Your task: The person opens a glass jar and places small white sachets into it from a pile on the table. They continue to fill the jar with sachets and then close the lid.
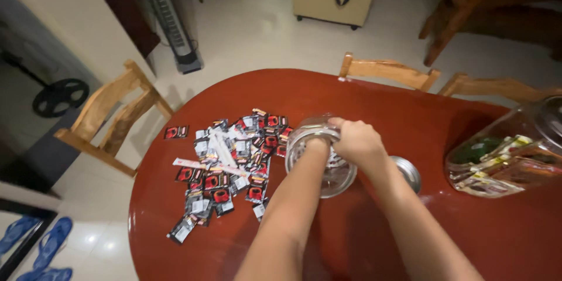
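Left hand [319, 143] reaches inside the glass jar [319, 161], fingers hidden; right hand [357, 140] grips its rim; best held steady mid-counter [374, 96].

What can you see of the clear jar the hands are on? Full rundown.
The clear jar looks like glass or clear plastic, round and wide-mouthed, with its lid off. It stands on the red-brown table, tilted a little, right of the scattered sachets. The left hand is pushed down inside through the mouth, so the wrist fills the opening. The right hand grips the rim from outside. A round metal lid lies on the table just behind it. Contents cannot be told.
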